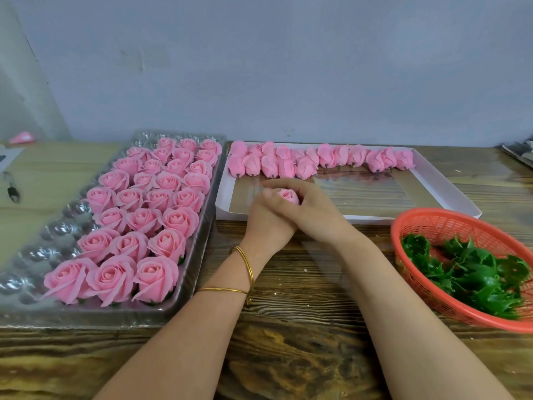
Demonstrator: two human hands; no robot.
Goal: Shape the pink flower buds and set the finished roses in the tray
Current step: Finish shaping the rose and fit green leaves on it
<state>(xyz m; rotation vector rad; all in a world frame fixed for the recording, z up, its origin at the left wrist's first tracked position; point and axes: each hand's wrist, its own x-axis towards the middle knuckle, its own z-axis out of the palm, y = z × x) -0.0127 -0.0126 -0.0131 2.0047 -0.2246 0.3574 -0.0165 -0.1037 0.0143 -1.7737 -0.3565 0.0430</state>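
I get soft, even, fairly bright light, glare on the clear tray [34, 249], and wide-angle bowing toward the edges.

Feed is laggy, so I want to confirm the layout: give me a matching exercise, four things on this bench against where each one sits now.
Things
1. finished roses
2. unshaped buds
3. green leaves
4. single bud

Places
A. in the red basket, right
B. held between the left hand and right hand
C. in the clear tray, left
D. lined up along the back of the white box

Pairs: 1-C, 2-D, 3-A, 4-B
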